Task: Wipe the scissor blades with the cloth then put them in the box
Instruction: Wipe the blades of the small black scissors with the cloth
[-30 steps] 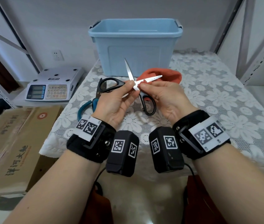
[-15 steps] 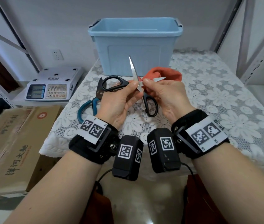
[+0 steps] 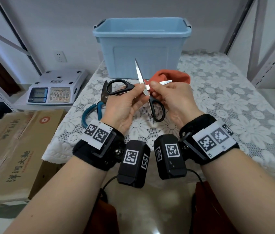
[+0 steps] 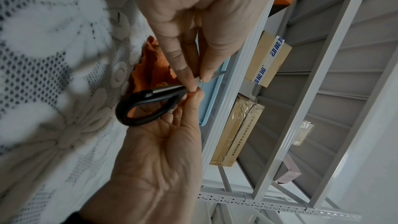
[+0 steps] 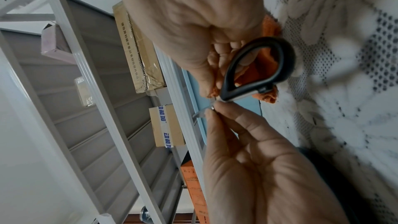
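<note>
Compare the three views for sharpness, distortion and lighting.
Head view: sharp on the scissors, shelf posts bowed by the wide lens, soft even light. Left wrist view: lace tablecloth blurred. Right wrist view: tablecloth blurred, right hand sharper.

shiny metal scissor blades (image 3: 139, 71) w/ matt black plastic handles (image 3: 116, 86), fuzzy orange cloth (image 3: 175, 76), smooth plastic box (image 3: 141, 48)

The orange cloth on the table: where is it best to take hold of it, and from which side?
Probably at the raised fold of the orange cloth facing the person, reached from the front with the right hand. It lies bunched on the lace tablecloth just behind the open scissors, whose bare blades point up and right, so come in below them.
</note>
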